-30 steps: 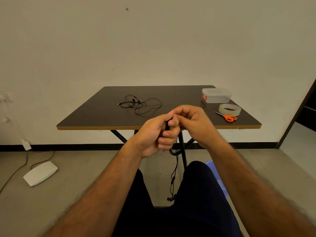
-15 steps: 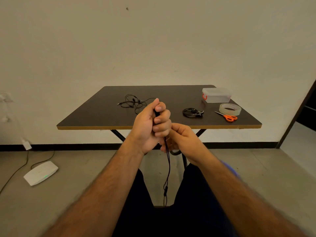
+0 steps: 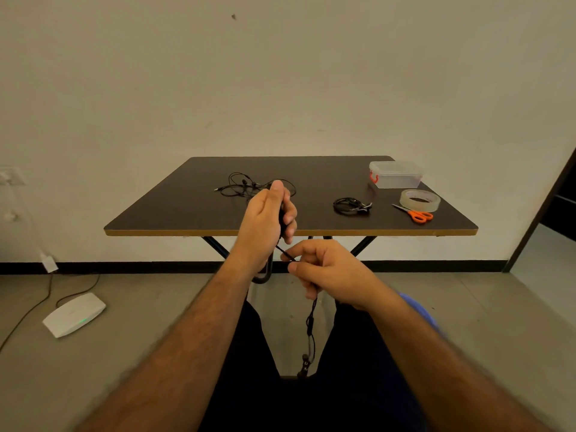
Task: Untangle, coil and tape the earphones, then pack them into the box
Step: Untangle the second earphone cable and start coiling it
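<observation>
My left hand (image 3: 267,222) grips a bunch of black earphone cable in front of the table's near edge. Just below it, my right hand (image 3: 327,271) pinches the same earphone cable (image 3: 310,328), which hangs down between my knees with the earbuds at its end. A tangled pair of black earphones (image 3: 240,188) lies on the dark table (image 3: 187,213) behind my left hand. A coiled pair of earphones (image 3: 350,206) lies right of centre. At the far right stands a clear lidded box (image 3: 396,174) with a red latch.
A roll of clear tape (image 3: 420,199) and orange-handled scissors (image 3: 416,214) lie near the table's right edge. On the floor at left sit a white router (image 3: 74,313) and its cable. A dark doorway opens at the far right.
My right hand has dropped from beside the left hand to below it, and a length of cable now runs taut between them. The coiled earphones have come into view.
</observation>
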Motion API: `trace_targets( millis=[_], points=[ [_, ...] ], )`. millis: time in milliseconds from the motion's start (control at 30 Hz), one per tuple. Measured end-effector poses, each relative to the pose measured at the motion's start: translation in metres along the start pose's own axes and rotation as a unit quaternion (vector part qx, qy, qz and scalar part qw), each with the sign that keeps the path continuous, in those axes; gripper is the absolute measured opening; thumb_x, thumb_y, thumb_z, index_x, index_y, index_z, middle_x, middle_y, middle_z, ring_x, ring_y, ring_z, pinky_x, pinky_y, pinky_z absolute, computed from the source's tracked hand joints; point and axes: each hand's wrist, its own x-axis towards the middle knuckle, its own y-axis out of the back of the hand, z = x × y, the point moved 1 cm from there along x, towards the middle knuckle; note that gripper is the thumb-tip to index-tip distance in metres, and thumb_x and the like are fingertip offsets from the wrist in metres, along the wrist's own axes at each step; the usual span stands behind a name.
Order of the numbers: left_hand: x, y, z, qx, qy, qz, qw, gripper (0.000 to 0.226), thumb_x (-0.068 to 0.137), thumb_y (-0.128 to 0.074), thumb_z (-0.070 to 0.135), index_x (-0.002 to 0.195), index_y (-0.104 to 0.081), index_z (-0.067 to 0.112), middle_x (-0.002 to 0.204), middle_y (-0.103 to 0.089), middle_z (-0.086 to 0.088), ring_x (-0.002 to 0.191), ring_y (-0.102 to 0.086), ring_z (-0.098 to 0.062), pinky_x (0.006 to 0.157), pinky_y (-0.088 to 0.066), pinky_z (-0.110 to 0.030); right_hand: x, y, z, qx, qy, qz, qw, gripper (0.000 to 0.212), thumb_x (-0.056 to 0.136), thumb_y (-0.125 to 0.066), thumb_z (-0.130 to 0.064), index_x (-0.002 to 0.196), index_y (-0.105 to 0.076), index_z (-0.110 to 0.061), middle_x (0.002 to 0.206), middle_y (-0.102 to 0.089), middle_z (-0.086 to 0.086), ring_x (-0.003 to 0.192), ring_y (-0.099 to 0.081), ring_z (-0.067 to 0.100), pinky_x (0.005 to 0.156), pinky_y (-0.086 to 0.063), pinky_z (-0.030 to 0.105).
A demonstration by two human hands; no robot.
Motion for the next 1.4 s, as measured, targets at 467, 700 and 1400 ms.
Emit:
trace_targets(
  millis=[467,700,1400],
  points=[
    [-0.008,0.0,-0.025,0.152,0.129,-0.158,0.967,0.042,0.107,-0.03,0.041,0.087,-0.053,0.011,0.06,-0.057,0.004,0.045,-0.044,-0.009,0.043,-0.034,-0.023,0.001,0.036,-0.016,-0.144,0.089,0.121,0.978,0.022,0.09,-0.061,-0.006,0.098,-0.069,-0.025,0.085,-0.07,-0.011,0.071,-0.063,-0.003,0.068,-0.049,0.015],
    [-0.01,-0.006,-0.02,0.01,0.208,-0.223,0.952,0.045,0.104,-0.027,0.051,0.086,-0.05,0.016,0.059,-0.036,0.005,0.046,-0.022,-0.007,0.042,-0.018,-0.019,0.007,0.053,-0.016,-0.121,0.137,0.146,0.972,0.016,0.09,-0.063,-0.001,0.092,-0.069,-0.017,0.083,-0.071,-0.007,0.077,-0.068,0.002,0.071,-0.053,0.015],
    [-0.01,-0.02,-0.002,-0.31,0.223,-0.26,0.887,0.038,0.099,-0.036,0.041,0.068,-0.046,0.022,0.053,-0.034,0.008,0.039,-0.026,-0.003,0.036,-0.018,-0.015,0.015,0.026,0.017,0.19,0.1,0.132,0.968,0.015,0.098,-0.054,-0.012,0.097,-0.068,-0.008,0.086,-0.068,0.01,0.076,-0.064,0.02,0.067,-0.056,0.031]
  ],
)
